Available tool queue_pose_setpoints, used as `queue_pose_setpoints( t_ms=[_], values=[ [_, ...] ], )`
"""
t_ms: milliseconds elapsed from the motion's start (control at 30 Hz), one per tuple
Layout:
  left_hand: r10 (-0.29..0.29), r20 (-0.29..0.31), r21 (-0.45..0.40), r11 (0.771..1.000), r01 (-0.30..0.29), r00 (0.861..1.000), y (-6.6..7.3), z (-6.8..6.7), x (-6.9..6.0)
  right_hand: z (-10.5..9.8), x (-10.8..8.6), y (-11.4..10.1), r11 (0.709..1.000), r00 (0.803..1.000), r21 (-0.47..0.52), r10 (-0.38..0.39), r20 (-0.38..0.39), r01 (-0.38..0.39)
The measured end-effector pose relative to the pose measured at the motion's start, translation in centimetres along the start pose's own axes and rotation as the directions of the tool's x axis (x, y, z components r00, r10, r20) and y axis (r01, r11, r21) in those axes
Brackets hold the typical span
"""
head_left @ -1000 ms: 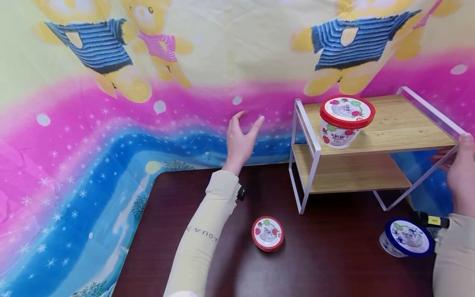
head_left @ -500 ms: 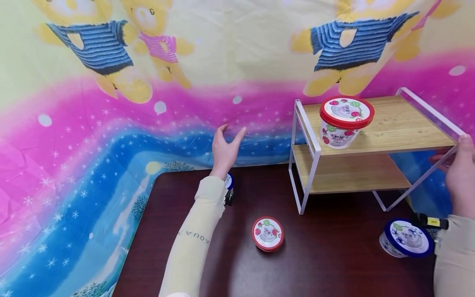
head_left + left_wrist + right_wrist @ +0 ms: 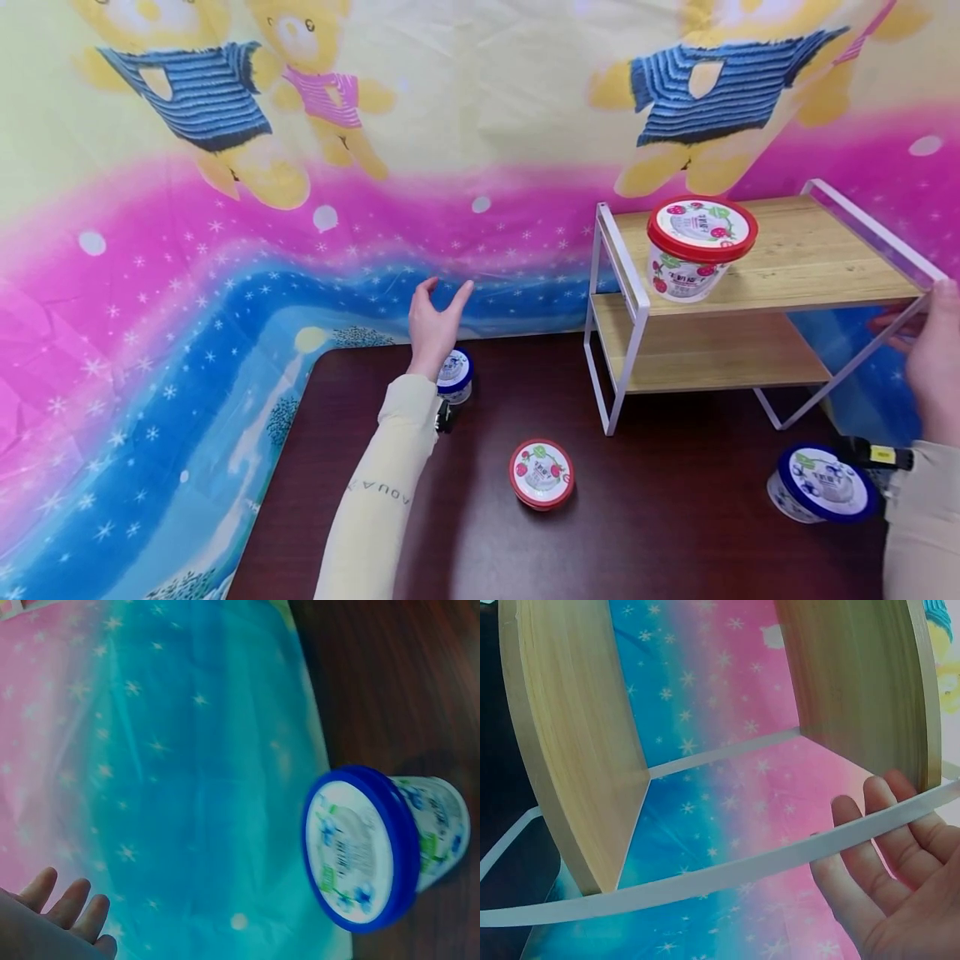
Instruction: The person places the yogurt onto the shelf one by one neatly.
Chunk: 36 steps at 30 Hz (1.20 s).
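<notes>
My left hand [image 3: 435, 327] is raised over the table's back edge, thumb and fingers spread apart and empty. Partly hidden behind its wrist stands a blue-lidded tub [image 3: 456, 375]; the left wrist view shows this tub [image 3: 360, 851] upright to one side of the fingers. At the far right, my right hand [image 3: 932, 358] is at the end frame of a two-tier wooden shelf [image 3: 795, 250]. In the right wrist view the fingers of that hand [image 3: 900, 870] reach behind the white metal bar [image 3: 727, 871], loosely bent around it. A red-lidded tub [image 3: 697, 250] stands on the top tier's left part.
A smaller-looking red-lidded tub [image 3: 541, 473] stands mid-table. Another blue-lidded tub [image 3: 821, 483] is at the right, just beside my right wrist. Behind the dark table [image 3: 637, 542] hangs a printed cloth [image 3: 375, 208]. The shelf's lower tier [image 3: 720, 358] holds nothing.
My left hand has moved left and down toward the table's back edge, uncovering the blue-lidded tub behind its wrist. My right hand stays at the shelf's end, barely shifted.
</notes>
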<state>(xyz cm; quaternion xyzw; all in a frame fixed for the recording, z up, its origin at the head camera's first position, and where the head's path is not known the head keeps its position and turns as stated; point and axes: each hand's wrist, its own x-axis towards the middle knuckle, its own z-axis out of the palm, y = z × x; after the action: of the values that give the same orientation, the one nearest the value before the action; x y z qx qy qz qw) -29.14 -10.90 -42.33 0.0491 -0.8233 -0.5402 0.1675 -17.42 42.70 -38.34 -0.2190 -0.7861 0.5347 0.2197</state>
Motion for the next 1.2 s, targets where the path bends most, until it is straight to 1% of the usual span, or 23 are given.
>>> queue_pose_setpoints(
  t_ms=[167, 267, 400, 700, 767, 1000, 1200],
  values=[
    [-0.037, -0.008, 0.034, 0.999, 0.037, 0.999, -1.7, -0.4, -0.1, 0.0, -0.1, 0.0, 0.999, 0.999, -0.015, -0.032, -0.005, 0.032],
    [-0.059, -0.013, 0.055, 0.997, 0.059, 0.998, -2.6, -0.6, -0.1, 0.0, -0.1, 0.0, 0.999, 0.999, -0.02, -0.036, -0.002, 0.036],
    [-0.079, -0.028, 0.075, 0.994, 0.081, 0.997, -3.6, -0.9, -0.1, -0.1, 0.0, 0.0, 1.0, 1.0, 0.002, -0.025, 0.002, 0.025],
    [-0.142, -0.021, 0.112, 0.983, 0.144, 0.99, -5.6, -1.4, -0.5, -0.1, -0.1, 0.0, 0.999, 1.0, 0.043, 0.002, -0.001, -0.002],
    [-0.147, -0.019, 0.12, 0.982, 0.148, 0.989, -6.0, -1.5, -0.6, -0.1, -0.1, 0.1, 0.999, 1.0, 0.048, 0.011, -0.002, -0.011],
    [-0.143, -0.014, 0.101, 0.984, 0.144, 0.99, -7.0, -1.5, -0.9, -0.1, -0.1, 0.2, 0.997, 0.999, 0.071, 0.043, -0.014, -0.041],
    [-0.155, 0.022, 0.142, 0.978, 0.151, 0.988, -8.4, -1.5, -1.3, 0.0, -0.1, 0.2, 0.996, 0.998, 0.077, 0.054, -0.02, -0.052]
  ],
)
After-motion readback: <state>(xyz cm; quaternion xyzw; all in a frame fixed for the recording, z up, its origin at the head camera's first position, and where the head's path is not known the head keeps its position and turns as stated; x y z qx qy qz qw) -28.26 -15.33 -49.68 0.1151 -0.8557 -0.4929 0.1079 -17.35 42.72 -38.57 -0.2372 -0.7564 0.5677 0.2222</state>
